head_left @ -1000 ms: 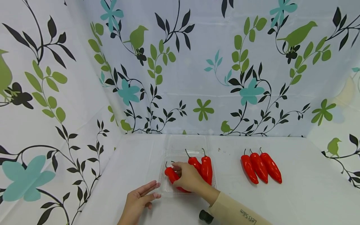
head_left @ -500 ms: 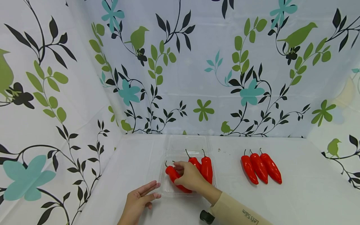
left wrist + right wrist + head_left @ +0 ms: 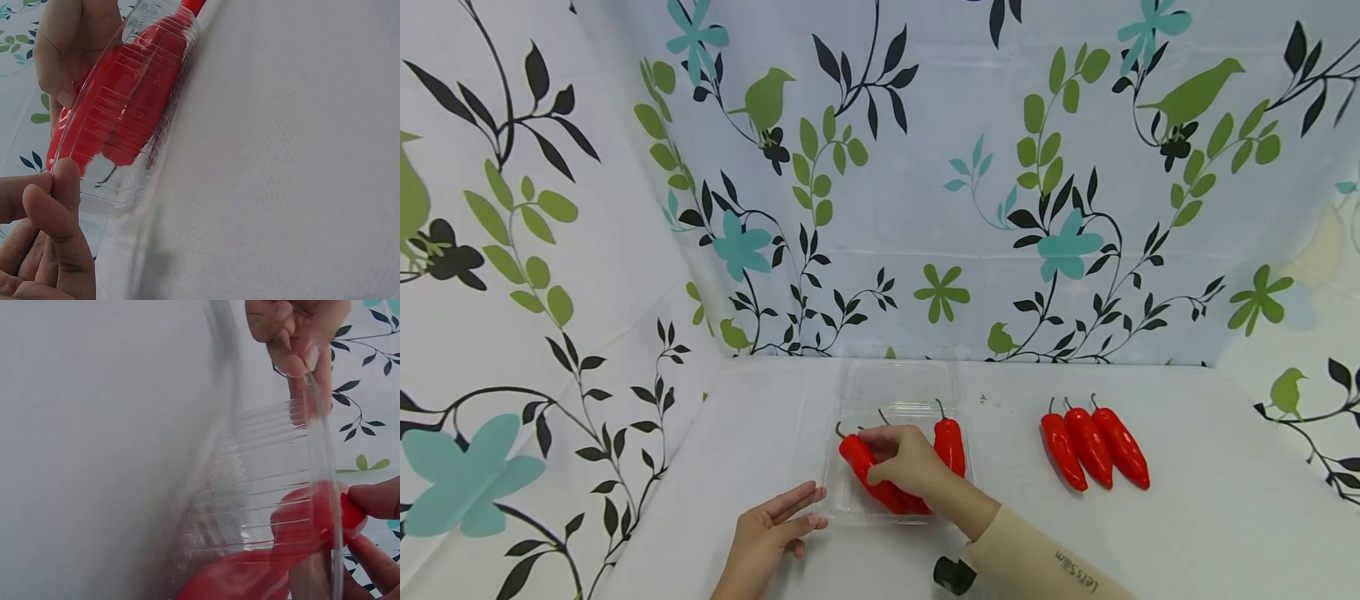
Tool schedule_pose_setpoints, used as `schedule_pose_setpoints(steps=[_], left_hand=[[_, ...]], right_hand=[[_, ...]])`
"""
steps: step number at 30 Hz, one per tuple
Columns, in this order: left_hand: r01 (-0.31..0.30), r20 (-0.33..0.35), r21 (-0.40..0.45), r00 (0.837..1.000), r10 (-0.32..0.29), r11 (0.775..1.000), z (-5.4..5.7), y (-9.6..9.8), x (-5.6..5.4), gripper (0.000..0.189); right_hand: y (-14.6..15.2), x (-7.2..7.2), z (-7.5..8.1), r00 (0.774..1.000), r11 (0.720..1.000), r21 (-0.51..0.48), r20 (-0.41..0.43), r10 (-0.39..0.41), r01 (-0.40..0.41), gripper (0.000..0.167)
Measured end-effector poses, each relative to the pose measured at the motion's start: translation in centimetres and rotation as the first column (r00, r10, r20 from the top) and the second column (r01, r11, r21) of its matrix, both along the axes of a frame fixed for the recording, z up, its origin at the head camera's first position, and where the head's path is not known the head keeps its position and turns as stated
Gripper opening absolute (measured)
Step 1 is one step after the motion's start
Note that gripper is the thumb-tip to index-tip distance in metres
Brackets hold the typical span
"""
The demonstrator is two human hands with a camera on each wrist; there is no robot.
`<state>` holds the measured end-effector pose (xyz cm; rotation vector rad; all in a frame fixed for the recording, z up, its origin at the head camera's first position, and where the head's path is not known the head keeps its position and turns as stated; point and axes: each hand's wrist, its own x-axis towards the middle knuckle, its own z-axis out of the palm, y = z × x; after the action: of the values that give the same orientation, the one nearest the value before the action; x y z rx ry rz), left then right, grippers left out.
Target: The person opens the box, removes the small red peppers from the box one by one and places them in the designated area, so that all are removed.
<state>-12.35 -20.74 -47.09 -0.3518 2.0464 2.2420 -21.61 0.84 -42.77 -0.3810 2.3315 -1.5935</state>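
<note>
In the head view, my right hand (image 3: 904,458) pinches a glossy red chili pepper (image 3: 863,461) inside a clear plastic clamshell box (image 3: 844,505). The same pepper (image 3: 353,515) shows between thumb and fingers in the right wrist view. More red peppers lie under and beside that hand, partly hidden; another red pepper (image 3: 950,446) stands along the box's right side. My left hand (image 3: 767,533) is at the box's near left corner, fingers extended. In the left wrist view a fingertip (image 3: 65,172) touches the box's rim.
Three red peppers (image 3: 1093,446) lie side by side on the white table (image 3: 1022,533), right of the box. The box's open lid (image 3: 898,382) lies flat behind it. A small black device (image 3: 953,575) sits by the right sleeve. A patterned curtain (image 3: 940,167) hangs behind.
My right hand has shifted slightly right, and the gripped pepper now lies more steeply. Another pepper's stem moved left and its body is now behind the hand. The left hand stays put.
</note>
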Motion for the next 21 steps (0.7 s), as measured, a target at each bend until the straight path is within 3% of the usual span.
schedule_pose_setpoints(steps=[13, 21], left_hand=[[-0.007, -0.011, -0.014, 1.0, 0.007, 1.0, 0.1, 0.0, 0.0, 0.051], [0.001, -0.009, -0.022, 1.0, -0.001, 1.0, 0.3, 0.1, -0.1, 0.052]], right_hand=[[1.2, -0.1, 1.5, 0.978, 0.98, -0.201, 0.206, 0.032, 0.01, 0.06], [1.8, 0.0, 2.1, 0.954, 0.932, -0.362, 0.279, 0.107, 0.001, 0.058]])
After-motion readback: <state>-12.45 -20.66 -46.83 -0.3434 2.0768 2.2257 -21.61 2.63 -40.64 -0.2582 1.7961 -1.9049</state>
